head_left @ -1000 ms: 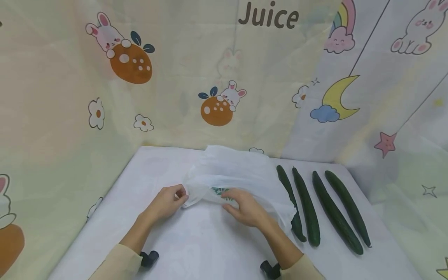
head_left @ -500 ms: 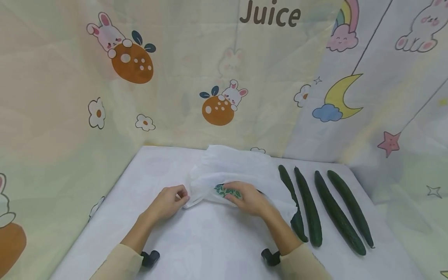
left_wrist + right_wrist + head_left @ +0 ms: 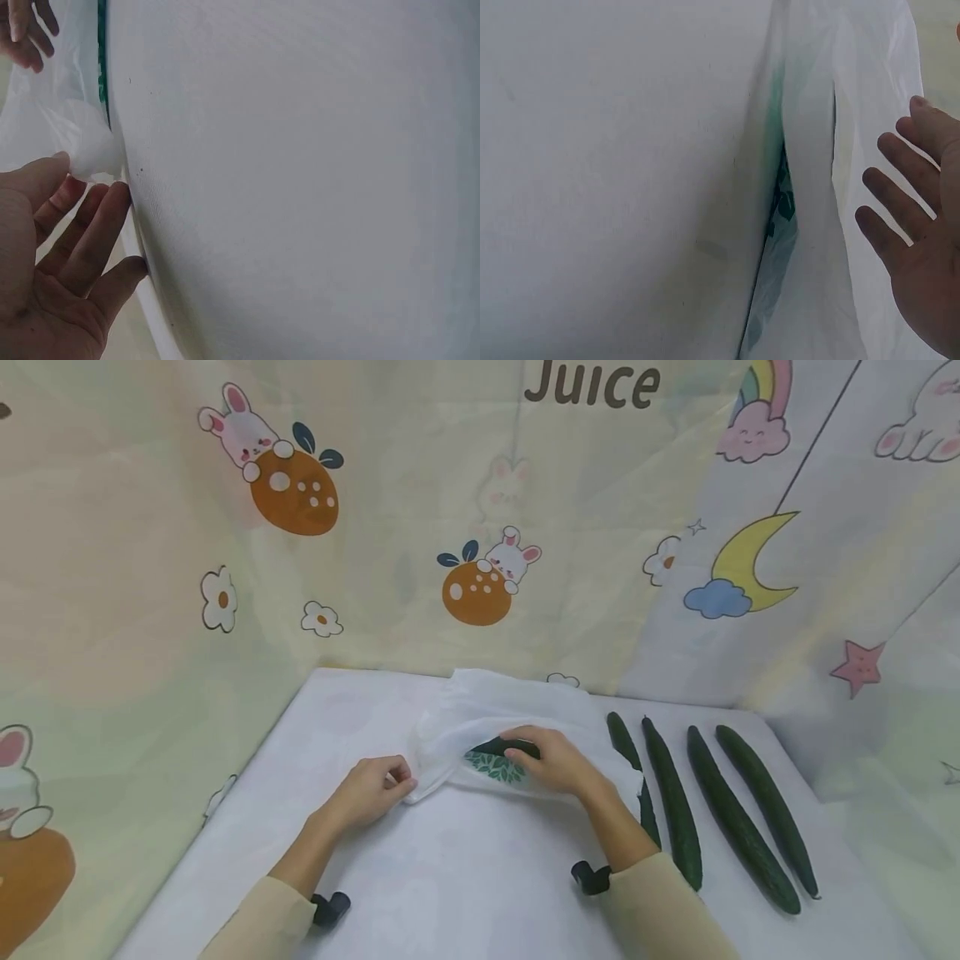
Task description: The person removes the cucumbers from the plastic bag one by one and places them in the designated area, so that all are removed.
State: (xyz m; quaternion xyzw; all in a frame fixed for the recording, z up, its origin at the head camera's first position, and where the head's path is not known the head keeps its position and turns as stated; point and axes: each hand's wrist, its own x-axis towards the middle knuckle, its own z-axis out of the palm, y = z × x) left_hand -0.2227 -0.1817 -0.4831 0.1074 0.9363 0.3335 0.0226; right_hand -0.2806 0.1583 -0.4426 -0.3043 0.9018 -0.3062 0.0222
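A thin white plastic bag (image 3: 517, 702) with a green leaf print (image 3: 495, 767) lies at the middle of the table. My left hand (image 3: 375, 789) pinches the bag's left corner between thumb and fingertips; the left wrist view shows thumb and fingers (image 3: 97, 225) at the same plastic edge. In the bag's opening, part of a dark green cucumber (image 3: 491, 746) shows. In the head view, the thumb and fingers of my right hand (image 3: 555, 760) come round it; bag and hand hide the rest. The right wrist view has the right hand's fingers (image 3: 907, 202) in front of white plastic.
Right of the bag, several long cucumbers lie side by side; the leftmost cucumber (image 3: 625, 739) is partly covered by the bag, and another cucumber (image 3: 742, 818) lies farther right. A printed cloth wall (image 3: 390, 527) stands behind the white table (image 3: 450, 893).
My right hand has moved up and deeper over the bag, and the dark cucumber has come into sight above the print. My left hand keeps its hold on the corner.
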